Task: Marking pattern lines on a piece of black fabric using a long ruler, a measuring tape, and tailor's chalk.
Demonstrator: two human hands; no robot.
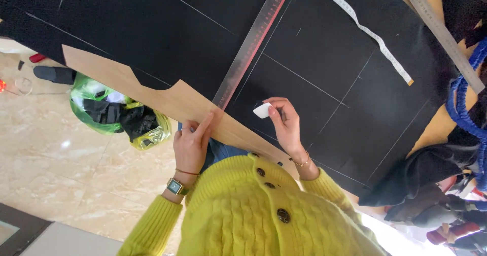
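Right hand [285, 126] pinching white chalk [262, 110]

Wooden table [167, 101], black cloth [152, 32] spread over it, metal ruler [439, 32] along its edge

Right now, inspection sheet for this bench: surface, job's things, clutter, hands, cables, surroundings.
Surface: wooden table, mostly under black fabric marked with chalk lines.
Job's things: clear ruler lying across the fabric; white chalk.
Clutter: tape measure; metal ruler at the far edge.
Hands: left hand presses the clear ruler's near end; right hand pinches the chalk.
Cables: nothing seen.
Surroundings: green bag of scraps on tiled floor; blue cord.
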